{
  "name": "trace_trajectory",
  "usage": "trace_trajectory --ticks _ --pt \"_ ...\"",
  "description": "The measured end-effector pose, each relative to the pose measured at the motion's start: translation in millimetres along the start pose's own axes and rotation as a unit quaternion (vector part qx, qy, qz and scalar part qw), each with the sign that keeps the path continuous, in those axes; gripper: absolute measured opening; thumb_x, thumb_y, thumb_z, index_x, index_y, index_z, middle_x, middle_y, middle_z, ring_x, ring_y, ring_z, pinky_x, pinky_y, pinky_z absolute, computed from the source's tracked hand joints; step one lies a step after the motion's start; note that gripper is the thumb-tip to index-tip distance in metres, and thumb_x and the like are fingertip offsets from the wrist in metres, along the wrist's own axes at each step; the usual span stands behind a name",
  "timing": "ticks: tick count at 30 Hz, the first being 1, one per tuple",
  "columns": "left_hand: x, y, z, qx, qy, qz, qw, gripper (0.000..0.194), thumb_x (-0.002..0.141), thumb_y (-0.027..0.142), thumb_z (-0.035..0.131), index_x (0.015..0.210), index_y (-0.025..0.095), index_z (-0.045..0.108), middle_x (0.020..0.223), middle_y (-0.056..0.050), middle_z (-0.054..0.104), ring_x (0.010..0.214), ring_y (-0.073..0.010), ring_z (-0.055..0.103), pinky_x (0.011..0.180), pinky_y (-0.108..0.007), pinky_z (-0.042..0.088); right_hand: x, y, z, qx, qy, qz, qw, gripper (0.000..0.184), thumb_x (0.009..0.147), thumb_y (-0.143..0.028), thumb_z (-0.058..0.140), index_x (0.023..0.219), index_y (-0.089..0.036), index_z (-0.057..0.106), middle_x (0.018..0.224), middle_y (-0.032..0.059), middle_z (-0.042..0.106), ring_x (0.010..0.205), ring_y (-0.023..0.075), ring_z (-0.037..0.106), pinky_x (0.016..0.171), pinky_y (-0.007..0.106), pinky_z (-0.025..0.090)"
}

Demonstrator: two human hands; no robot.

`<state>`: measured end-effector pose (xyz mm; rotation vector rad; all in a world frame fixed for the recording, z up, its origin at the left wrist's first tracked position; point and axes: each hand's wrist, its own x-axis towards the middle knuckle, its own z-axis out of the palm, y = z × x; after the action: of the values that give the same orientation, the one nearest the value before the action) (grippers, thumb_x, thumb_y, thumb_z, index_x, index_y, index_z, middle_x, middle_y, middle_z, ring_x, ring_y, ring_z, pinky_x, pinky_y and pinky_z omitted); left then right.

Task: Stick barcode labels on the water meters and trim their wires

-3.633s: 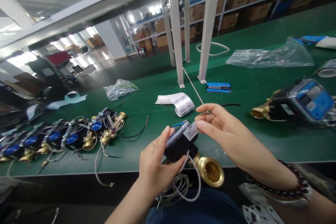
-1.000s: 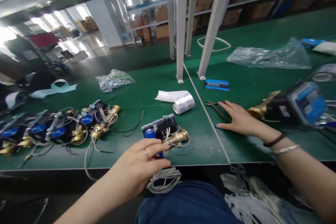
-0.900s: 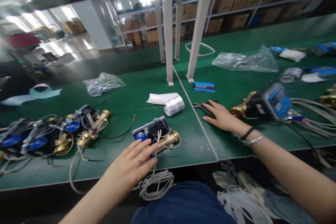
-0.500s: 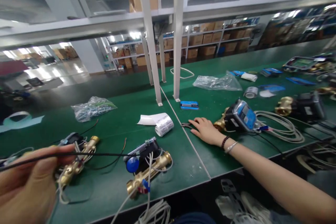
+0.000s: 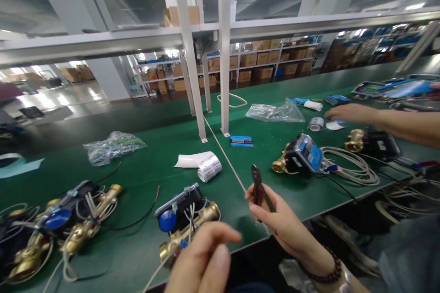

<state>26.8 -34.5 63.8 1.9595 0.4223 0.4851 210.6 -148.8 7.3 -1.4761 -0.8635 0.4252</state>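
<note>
My right hand is closed around a pair of small dark cutters, whose jaws point up above the table's front edge. My left hand is low and close to the camera, fingers pinched on a thin grey cable. That cable runs to a brass water meter with a black body and a blue cap, lying on the green table just beyond my left hand. A roll of white labels lies further back.
Several brass meters with wires lie at the left. A blue-faced meter with a coiled cable sits at the right. Another person's hand reaches over tape rolls at far right. White posts, plastic bags and a blue box stand behind.
My right hand has lifted off the table and come toward me holding the cutters. My left hand moved from the far left to the middle. The camera turned right, and another person's hand appeared.
</note>
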Motion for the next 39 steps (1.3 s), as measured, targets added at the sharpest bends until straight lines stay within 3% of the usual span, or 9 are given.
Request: trace_trajectory --ticks 2,4,8,10,16,22,26,33,39 --pt "-0.8 6.7 14.5 -0.042 -0.07 -0.022 0.996 0.034 0.092 0.043 0.041 0.111 0.023 0.062 0.083 -0.002 0.064 0.078 -0.0155 0.06 0.074 -0.026 0.05 -21.9 -18.2 9.9 0.11 0.002 -0.021 0.994 0.035 0.08 -0.044 0.066 0.105 -0.023 0.053 0.099 0.0041 0.06 0.077 0.0134 0.057 0.07 0.025 0.05" --pt "1.2 12.1 24.8 -0.062 -0.101 -0.034 0.992 0.036 0.092 0.038 0.037 0.118 0.025 0.06 0.087 -0.002 0.064 0.087 -0.017 0.061 0.085 -0.03 0.049 -35.4 -33.6 14.5 0.113 0.009 -0.059 0.992 0.031 0.083 -0.042 0.066 0.107 -0.027 0.053 0.103 0.0028 0.061 0.079 0.0125 0.057 0.074 0.024 0.05" --pt "4.5 15.9 31.8 0.019 -0.07 -0.003 0.997 0.041 0.094 0.039 0.034 0.123 0.026 0.059 0.114 -0.006 0.064 0.113 -0.0211 0.056 0.1 -0.035 0.044 -40.8 -48.0 14.7 0.047 0.018 -0.128 0.99 0.026 0.086 -0.039 0.063 0.108 -0.031 0.051 0.105 0.0 0.061 0.074 0.0094 0.054 0.071 0.019 0.05" --pt "5.7 14.5 34.1 0.093 -0.061 0.046 0.993 0.042 0.095 0.035 0.033 0.128 0.024 0.056 0.119 -0.008 0.064 0.113 -0.0223 0.058 0.098 -0.036 0.047 -39.6 -49.0 15.3 0.007 0.023 -0.152 0.988 0.025 0.086 -0.037 0.063 0.108 -0.031 0.052 0.097 -0.0019 0.061 0.071 0.0087 0.053 0.069 0.017 0.049" --pt "6.7 10.5 43.6 0.256 -0.022 0.145 0.955 0.046 0.094 0.026 0.031 0.131 0.008 0.051 0.106 -0.017 0.068 0.09 -0.0236 0.067 0.079 -0.034 0.057 -39.6 -49.8 24.2 -0.029 0.056 -0.159 0.985 0.014 0.088 -0.018 0.055 0.098 -0.028 0.052 0.084 -0.0041 0.06 0.078 0.0078 0.06 0.073 0.013 0.05" --pt "6.0 9.4 39.4 0.183 0.071 0.176 0.965 0.023 0.094 0.023 0.046 0.101 0.024 0.068 0.077 0.001 0.067 0.072 -0.0091 0.065 0.065 -0.015 0.049 -41.3 -52.9 27.1 0.005 0.111 -0.144 0.983 0.01 0.09 -0.02 0.052 0.095 -0.029 0.05 0.08 -0.0056 0.056 0.072 0.0054 0.059 0.07 0.01 0.05" --pt "6.0 11.9 34.0 0.143 0.084 0.133 0.977 0.019 0.092 0.022 0.048 0.086 0.023 0.066 0.073 0.003 0.065 0.068 -0.0083 0.062 0.064 -0.014 0.047 -45.7 -48.6 16.4 -0.05 0.13 -0.14 0.98 0.014 0.09 -0.021 0.052 0.101 -0.03 0.051 0.081 -0.0052 0.056 0.07 0.005 0.059 0.069 0.007 0.049" --pt "4.3 11.7 34.5 0.006 0.102 -0.021 0.995 0.025 0.091 0.037 0.05 0.09 0.02 0.068 0.056 0.003 0.058 0.051 -0.0087 0.055 0.052 -0.015 0.044 -64.6 -14.5 8.6 -0.135 -0.005 -0.077 0.988 0.035 0.09 -0.031 0.055 0.124 -0.037 0.05 0.11 0.0001 0.06 0.099 0.0131 0.062 0.087 0.02 0.051" --pt "5.7 9.3 39.0 -0.036 0.094 -0.084 0.991 0.027 0.088 0.039 0.051 0.085 0.017 0.068 0.05 0.004 0.05 0.044 -0.0077 0.043 0.044 -0.017 0.033 -67.1 -13.9 18.3 -0.138 -0.045 -0.034 0.989 0.038 0.091 -0.037 0.053 0.128 -0.037 0.048 0.121 0.002 0.057 0.112 0.0155 0.057 0.094 0.026 0.049"
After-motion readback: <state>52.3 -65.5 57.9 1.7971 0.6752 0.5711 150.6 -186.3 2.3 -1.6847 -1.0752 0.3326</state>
